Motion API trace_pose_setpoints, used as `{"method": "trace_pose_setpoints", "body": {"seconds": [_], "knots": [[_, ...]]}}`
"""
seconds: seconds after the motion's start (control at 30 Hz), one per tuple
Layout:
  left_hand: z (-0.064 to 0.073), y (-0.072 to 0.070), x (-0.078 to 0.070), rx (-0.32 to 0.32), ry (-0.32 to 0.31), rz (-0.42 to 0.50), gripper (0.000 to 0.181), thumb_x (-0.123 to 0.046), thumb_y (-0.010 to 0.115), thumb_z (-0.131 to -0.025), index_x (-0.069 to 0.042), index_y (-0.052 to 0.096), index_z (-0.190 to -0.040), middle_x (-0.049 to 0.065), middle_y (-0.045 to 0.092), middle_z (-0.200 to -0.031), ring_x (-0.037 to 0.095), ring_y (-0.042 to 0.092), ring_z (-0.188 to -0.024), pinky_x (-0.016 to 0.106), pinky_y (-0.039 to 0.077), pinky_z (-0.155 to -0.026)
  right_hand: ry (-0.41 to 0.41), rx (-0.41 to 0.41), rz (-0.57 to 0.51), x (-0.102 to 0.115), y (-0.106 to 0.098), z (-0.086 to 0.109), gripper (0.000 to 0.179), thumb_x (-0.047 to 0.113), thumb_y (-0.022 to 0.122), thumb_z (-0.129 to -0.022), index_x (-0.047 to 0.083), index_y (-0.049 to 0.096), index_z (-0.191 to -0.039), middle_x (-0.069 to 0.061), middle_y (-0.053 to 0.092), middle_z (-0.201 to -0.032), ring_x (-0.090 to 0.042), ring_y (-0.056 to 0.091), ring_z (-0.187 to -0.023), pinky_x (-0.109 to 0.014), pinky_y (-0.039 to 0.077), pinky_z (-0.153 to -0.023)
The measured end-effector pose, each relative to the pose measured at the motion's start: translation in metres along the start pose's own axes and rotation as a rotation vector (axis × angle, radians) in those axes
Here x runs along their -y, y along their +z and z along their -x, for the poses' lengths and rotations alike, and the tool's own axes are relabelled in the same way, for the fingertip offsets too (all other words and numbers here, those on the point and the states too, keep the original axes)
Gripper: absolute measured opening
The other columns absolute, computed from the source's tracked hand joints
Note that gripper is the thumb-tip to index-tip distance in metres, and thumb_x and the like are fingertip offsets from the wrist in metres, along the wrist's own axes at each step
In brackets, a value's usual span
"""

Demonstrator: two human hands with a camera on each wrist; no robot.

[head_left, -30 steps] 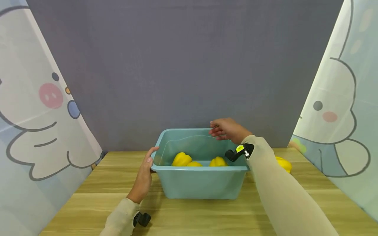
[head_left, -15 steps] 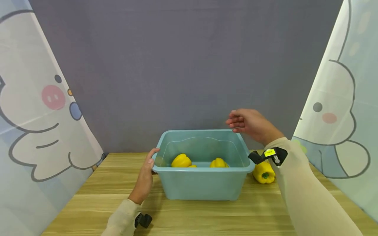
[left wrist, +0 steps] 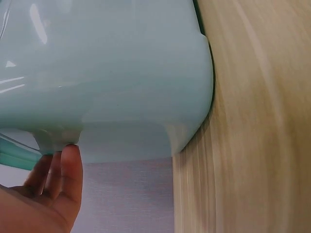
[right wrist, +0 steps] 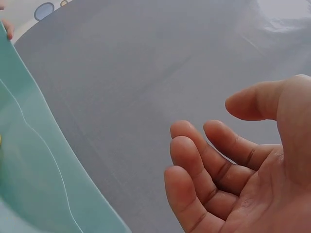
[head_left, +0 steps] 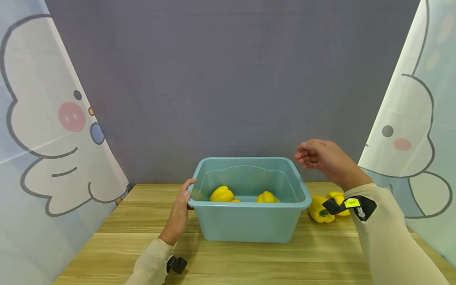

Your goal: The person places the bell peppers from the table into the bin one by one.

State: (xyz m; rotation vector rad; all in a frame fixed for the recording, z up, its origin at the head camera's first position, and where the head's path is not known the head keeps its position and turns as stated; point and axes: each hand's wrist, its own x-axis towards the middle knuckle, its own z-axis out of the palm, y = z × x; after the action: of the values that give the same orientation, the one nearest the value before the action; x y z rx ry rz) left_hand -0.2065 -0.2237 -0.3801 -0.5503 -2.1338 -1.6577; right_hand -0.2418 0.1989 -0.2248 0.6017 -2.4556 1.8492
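Note:
A light blue-green plastic bin (head_left: 249, 223) stands in the middle of the table. My left hand (head_left: 178, 213) grips its left rim, thumb on top; in the left wrist view the fingers (left wrist: 72, 170) reach under the rim from outside. Inside lie a yellow bell pepper (head_left: 222, 194) on the left and another yellow bell pepper (head_left: 267, 197) on the right, with a sliver of a third between them. My right hand (head_left: 329, 160) hovers beyond the bin's right rim, fingers loosely bent. In the right wrist view its palm (right wrist: 257, 194) holds nothing.
Right of the bin, a yellow bell pepper (head_left: 317, 208) with a green stem lies beside another yellow bell pepper (head_left: 335, 196), partly behind the right wrist camera (head_left: 336, 206). A grey cloth (head_left: 228, 79) hangs behind the wooden table (head_left: 228, 263); printed curtains flank it.
My right hand has moved from over the bin to the right, past its rim, rising and then lowering a little. The peppers beside the bin have come into view. The left hand has kept its grip.

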Motion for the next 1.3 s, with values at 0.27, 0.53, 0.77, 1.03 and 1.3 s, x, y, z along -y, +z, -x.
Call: {"method": "trace_pose_setpoints", "body": {"seconds": [0.27, 0.53, 0.77, 1.03, 1.3], "knots": [[-0.001, -0.002, 0.001, -0.009, -0.006, -0.05, 0.047, -0.04, 0.024, -0.109, -0.019, 0.041, -0.148, 0.016, 0.05, -0.127, 0.028, 0.044, -0.12, 0.054, 0.027, -0.101, -0.061, -0.017, -0.087, -0.019, -0.007, 0.028, 0.035, 0.033, 0.048, -0.107, 0.0, 0.058, -0.113, -0.007, 0.07, -0.101, -0.019, 0.066, -0.086, -0.03, 0.055, -0.076], [-0.002, 0.0, 0.0, -0.015, -0.004, -0.052, 0.048, -0.041, 0.023, -0.109, -0.018, 0.041, -0.147, 0.016, 0.05, -0.129, 0.034, 0.049, -0.113, 0.051, 0.033, -0.097, -0.109, 0.004, -0.155, -0.043, -0.016, 0.049, 0.025, 0.022, 0.046, -0.108, 0.004, 0.064, -0.107, -0.007, 0.07, -0.098, -0.021, 0.066, -0.084, -0.03, 0.056, -0.074], [0.0, 0.001, -0.003, -0.018, -0.007, -0.027, 0.051, -0.041, 0.022, -0.109, -0.015, 0.039, -0.149, 0.018, 0.052, -0.125, 0.033, 0.052, -0.106, 0.047, 0.038, -0.092, -0.089, -0.017, -0.17, -0.063, -0.021, 0.06, 0.025, 0.019, 0.044, -0.109, 0.005, 0.065, -0.106, -0.008, 0.07, -0.097, -0.021, 0.065, -0.081, -0.031, 0.057, -0.073], [0.0, -0.008, 0.001, 0.013, 0.007, 0.007, 0.049, -0.038, 0.019, -0.11, -0.015, 0.037, -0.15, 0.02, 0.054, -0.12, 0.027, 0.055, -0.103, 0.04, 0.043, -0.09, -0.08, -0.072, 0.014, -0.067, -0.014, 0.064, 0.03, 0.024, 0.045, -0.109, 0.001, 0.063, -0.109, -0.006, 0.07, -0.098, -0.02, 0.067, -0.084, -0.029, 0.056, -0.074], [0.009, -0.013, 0.0, 0.02, -0.002, 0.038, 0.049, -0.036, 0.019, -0.109, -0.015, 0.036, -0.15, 0.018, 0.056, -0.104, 0.028, 0.057, -0.094, 0.036, 0.046, -0.084, -0.01, -0.116, 0.196, -0.08, -0.024, 0.062, 0.037, 0.03, 0.046, -0.108, -0.004, 0.058, -0.113, -0.006, 0.07, -0.097, -0.021, 0.066, -0.085, -0.031, 0.056, -0.074]]}}
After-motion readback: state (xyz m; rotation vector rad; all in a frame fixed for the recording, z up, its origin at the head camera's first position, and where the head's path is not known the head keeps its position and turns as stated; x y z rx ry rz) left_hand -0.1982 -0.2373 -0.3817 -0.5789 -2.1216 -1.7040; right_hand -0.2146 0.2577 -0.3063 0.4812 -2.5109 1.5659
